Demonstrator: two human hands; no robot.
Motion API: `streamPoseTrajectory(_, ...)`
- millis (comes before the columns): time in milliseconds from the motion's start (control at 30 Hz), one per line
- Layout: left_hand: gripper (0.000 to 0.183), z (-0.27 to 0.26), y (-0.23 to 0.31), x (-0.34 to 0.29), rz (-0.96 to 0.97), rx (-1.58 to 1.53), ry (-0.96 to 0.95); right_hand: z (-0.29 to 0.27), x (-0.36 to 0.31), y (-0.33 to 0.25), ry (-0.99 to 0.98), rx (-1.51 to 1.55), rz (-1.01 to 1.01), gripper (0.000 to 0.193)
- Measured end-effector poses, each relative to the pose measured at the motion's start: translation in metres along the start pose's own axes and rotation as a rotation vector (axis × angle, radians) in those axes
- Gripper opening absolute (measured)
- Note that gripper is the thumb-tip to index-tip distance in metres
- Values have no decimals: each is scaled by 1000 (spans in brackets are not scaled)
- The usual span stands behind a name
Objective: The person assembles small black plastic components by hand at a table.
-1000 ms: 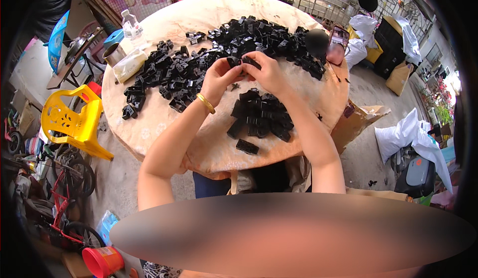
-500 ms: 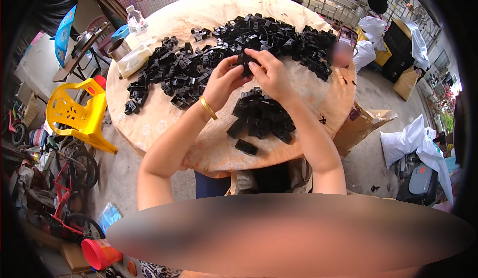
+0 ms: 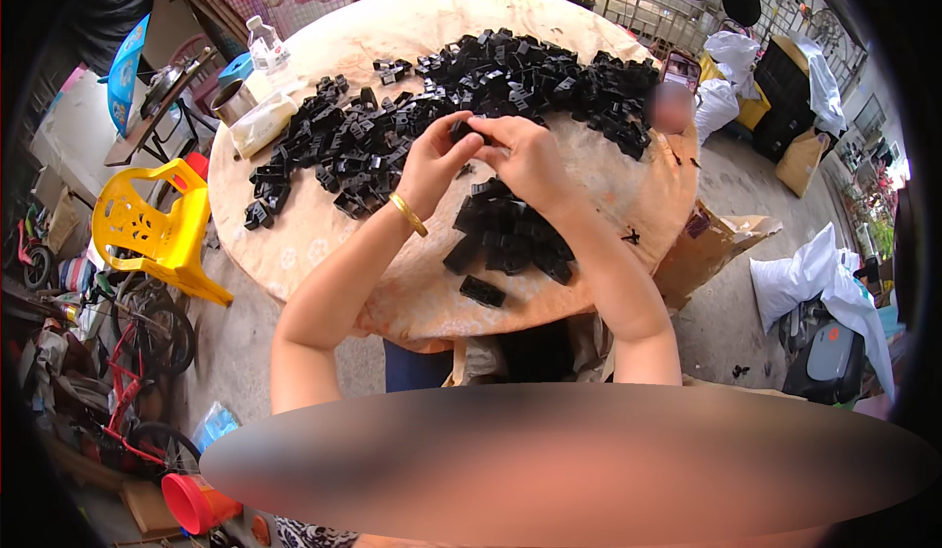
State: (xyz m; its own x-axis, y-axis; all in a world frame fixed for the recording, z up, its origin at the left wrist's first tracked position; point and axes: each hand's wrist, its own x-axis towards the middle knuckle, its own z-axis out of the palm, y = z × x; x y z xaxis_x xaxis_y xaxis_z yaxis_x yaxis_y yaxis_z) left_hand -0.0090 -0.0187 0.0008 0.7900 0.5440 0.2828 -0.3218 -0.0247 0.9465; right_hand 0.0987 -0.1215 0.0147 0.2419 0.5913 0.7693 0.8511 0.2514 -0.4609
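Note:
Over the round cloth-covered table [image 3: 324, 224], my two hands meet around a small black plastic part [image 3: 459, 131]. My left hand [image 3: 432, 163], with a gold bangle at its wrist, grips the part between thumb and fingers. From the other side my right hand [image 3: 528, 163] pinches at it, thumb and fingertips close to my left thumb. Fingers cover most of the part, so its exact shape is hidden. Behind my hands spreads a large heap of similar black parts [image 3: 510, 67]. Nearer to me, below my right hand, lies a smaller pile [image 3: 510, 234], with one block-shaped part [image 3: 483, 291] apart from it.
At the table's left edge are a clear bottle [image 3: 265, 46], a metal cup [image 3: 234, 104] and a pale pack [image 3: 263, 124]. A phone [image 3: 679, 72] stands at the right. A yellow chair [image 3: 147, 219] is left of the table; a cardboard bag [image 3: 706, 254] leans at its right.
Both hands have shifted slightly left and a little lower. The black part between them shows less, and the fingers have changed their hold around it.

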Motion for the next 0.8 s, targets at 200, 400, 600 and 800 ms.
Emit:
streamPoseTrajectory(200,31,-10,-1,2,-26,2,-23,-1,6,-4,-113,175,85,33)
streamPoseTrajectory(400,34,-3,16,3,-45,-14,-102,-32,5,99,-60,-21,387,24)
streamPoseTrajectory(600,38,8,20,-9,389,788,-436,-15,-9,102,-285,-484,251,31)
streamPoseTrajectory(800,25,30,46,-29,880,865,-456,-20,-7,95,-399,-562,359,30)
